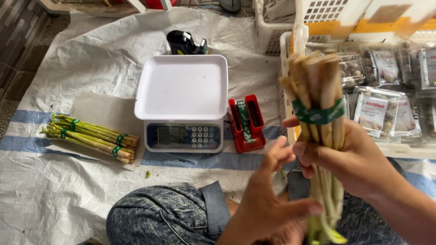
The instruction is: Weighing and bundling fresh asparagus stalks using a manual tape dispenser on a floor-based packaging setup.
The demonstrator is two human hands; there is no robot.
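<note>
My right hand (352,159) grips a bundle of asparagus (318,90) held upright, cut ends up, with a green tape band (318,115) around the stalks. My left hand (268,199) is just left of the bundle's lower part, fingers apart, thumb stretched toward the stalks near my lap. Whether the left hand touches the stalks is hard to tell. Two banded asparagus bundles (93,138) lie on a sheet of paper at the left.
A white weighing scale (181,102) with a keypad stands in the middle on a white woven sheet (68,199). Beside it are a red tape dispenser (246,122) and a black one (184,43). White crates (290,41) with packed mushroom trays (377,109) stand at the right.
</note>
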